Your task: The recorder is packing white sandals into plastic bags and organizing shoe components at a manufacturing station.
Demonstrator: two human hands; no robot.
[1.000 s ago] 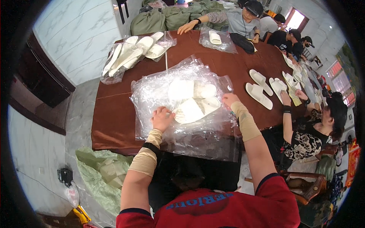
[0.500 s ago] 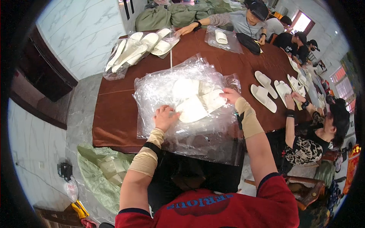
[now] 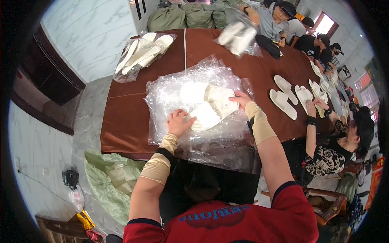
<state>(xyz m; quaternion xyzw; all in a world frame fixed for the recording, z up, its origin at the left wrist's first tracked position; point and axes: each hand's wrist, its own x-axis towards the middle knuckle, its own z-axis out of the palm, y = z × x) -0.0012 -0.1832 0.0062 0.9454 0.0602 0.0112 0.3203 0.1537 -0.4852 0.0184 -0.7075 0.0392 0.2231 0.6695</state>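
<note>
In the middle of the frame both hands work on white slippers [image 3: 212,106] that lie on a pile of clear bags [image 3: 194,101] on the brown table [image 3: 125,117]. The left hand [image 3: 178,122] rests with curled fingers on the near end of the lowest slipper and presses it down, and the right hand [image 3: 240,99] pinches the right edge of the upper slipper with the fingertips; whether plastic lies between the fingers and the slippers I cannot tell. To do this step well, I think the left hand should keep the slipper flat and steady while the right hand moves the other one slowly, so that the pair stays aligned and the thin plastic does not wrinkle or slide toward the table edge. Compared with the frame of one second ago, the hands have stayed almost at the same place on the pile, but the slippers now look more gathered and overlapping. At the top of the frame a person now lifts a bag of slippers [image 3: 239,34] into the air, which before lay on the table. The other bag [image 3: 142,50] in the upper left has not moved.
</note>
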